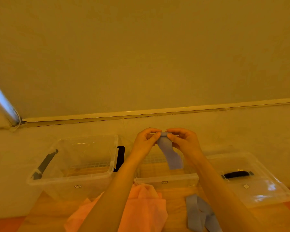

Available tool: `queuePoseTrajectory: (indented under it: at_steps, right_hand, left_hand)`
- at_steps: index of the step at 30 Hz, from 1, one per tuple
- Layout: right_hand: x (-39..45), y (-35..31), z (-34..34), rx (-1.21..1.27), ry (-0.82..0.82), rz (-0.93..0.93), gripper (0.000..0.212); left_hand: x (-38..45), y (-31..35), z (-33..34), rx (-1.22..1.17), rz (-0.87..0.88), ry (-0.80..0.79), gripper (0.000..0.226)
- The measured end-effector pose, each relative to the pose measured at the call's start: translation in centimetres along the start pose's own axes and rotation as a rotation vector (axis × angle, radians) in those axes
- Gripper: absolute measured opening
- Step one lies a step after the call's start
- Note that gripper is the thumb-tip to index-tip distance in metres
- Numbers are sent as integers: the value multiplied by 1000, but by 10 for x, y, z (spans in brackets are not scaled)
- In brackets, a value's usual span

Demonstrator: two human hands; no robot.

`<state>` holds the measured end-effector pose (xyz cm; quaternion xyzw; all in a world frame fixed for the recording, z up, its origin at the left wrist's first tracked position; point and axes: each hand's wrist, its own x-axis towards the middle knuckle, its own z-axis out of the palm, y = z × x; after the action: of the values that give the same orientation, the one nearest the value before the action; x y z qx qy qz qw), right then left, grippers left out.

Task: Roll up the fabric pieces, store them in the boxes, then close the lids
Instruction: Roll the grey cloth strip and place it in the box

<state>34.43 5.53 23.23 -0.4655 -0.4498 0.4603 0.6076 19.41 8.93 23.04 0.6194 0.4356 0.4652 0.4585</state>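
Observation:
My left hand (146, 139) and my right hand (184, 139) are raised in front of me, both pinching the rolled top end of a blue fabric strip (172, 156). Its loose tail hangs down over an open clear box (166, 179) in the middle. A second open clear box (70, 177) with dark latches stands to the left. A clear lid (258, 190) with a black handle lies to the right. Pink fabric (141, 210) and more blue strips (199, 215) lie on the wooden table close to me.
A pale wall rises right behind the boxes, with a ledge along it. A light tube (2, 101) leans in the left corner. The wooden table (177, 206) runs under my forearms.

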Motion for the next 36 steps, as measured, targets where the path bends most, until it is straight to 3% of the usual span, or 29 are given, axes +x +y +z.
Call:
queuePoseTrajectory:
  at_steps: [7, 15, 21, 28, 33, 36]
  right_hand:
    - [4, 0, 0, 80, 18, 57, 17]
    - [12, 0, -3, -17, 25, 5, 18]
    - [14, -2, -6, 26, 60, 72, 8]
    - [13, -4, -13, -31, 25, 48, 21]
    - [9, -7, -12, 14, 36, 63, 5]
    - [10, -7, -12, -4, 45, 48, 9]
  left_hand:
    - [2, 3, -1, -34, 8, -15, 10]
    - [6, 6, 2, -37, -26, -10, 15]
    - [10, 9, 7, -89, -27, -31, 14]
    - [10, 12, 15, -121, -40, -19, 16]
    - [9, 11, 17, -107, -30, -47, 20]
    - [10, 11, 14, -91, -60, -50, 24]
